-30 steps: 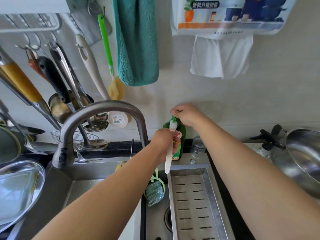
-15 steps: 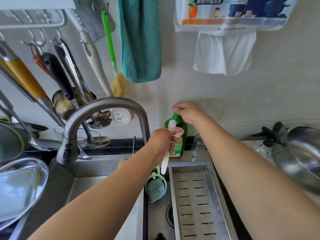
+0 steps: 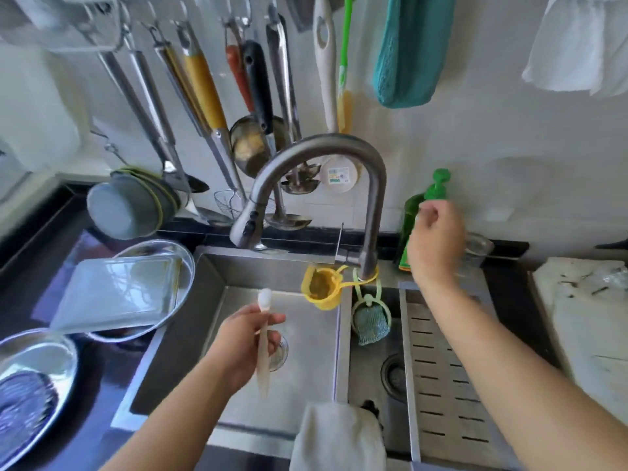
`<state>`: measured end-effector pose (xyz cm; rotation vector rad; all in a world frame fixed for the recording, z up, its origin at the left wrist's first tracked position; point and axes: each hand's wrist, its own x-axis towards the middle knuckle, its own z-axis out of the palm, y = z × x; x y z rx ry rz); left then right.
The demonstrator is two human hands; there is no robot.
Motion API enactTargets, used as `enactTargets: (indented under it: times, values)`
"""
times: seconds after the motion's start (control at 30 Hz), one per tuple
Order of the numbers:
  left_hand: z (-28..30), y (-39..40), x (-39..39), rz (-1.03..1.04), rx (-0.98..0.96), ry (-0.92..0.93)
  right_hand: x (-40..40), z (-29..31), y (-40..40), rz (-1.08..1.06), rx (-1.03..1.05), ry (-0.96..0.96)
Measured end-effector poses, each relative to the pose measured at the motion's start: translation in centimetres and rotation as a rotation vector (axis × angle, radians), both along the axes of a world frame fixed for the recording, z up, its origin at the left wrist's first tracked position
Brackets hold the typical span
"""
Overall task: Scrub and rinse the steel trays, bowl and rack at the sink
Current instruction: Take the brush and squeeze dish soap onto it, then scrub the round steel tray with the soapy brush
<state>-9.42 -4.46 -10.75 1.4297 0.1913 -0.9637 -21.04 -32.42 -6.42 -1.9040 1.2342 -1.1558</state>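
Observation:
My left hand (image 3: 244,345) grips a white brush (image 3: 264,300) by its handle, bristle head up, over the left sink basin (image 3: 306,379). My right hand (image 3: 435,239) hovers with loosely curled fingers in front of the green detergent bottle (image 3: 438,188), below its pump and holding nothing. Left of the sink, a rectangular steel tray (image 3: 115,294) lies on an oval steel tray (image 3: 185,266). At the lower left, a round steel dish (image 3: 34,348) holds a mesh rack (image 3: 23,409). A perforated steel rack (image 3: 448,385) sits in the right basin.
The grey faucet (image 3: 326,147) arches over the sink, with a yellow strainer cup (image 3: 321,287) and a green scrub pad (image 3: 370,324) hanging from its base. Stacked bowls (image 3: 125,212) lean at the back left. A white cloth (image 3: 336,436) drapes over the front rim. Utensils hang on the wall.
My left hand carried the brush from the detergent bottle down and left to above the left basin. My right hand came off the pump. The view swung left and down.

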Motion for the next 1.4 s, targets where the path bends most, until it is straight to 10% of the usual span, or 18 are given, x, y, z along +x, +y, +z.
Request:
enactTargets:
  times: [0.17,0.43,1.4]
  values:
    - [-2.4,4.8,4.5,0.108,0.063,0.015,4.5,-6.8,7.2,0.452,0.207,0.5]
    - [-3.2,3.3,10.0,-0.01,0.067,-0.014,15.7,-9.3,3.4,0.138,0.252,0.792]
    - [-4.0,-1.0,9.6,-0.236,0.062,0.049,16.4,-11.2,2.8,0.087,0.238,0.792]
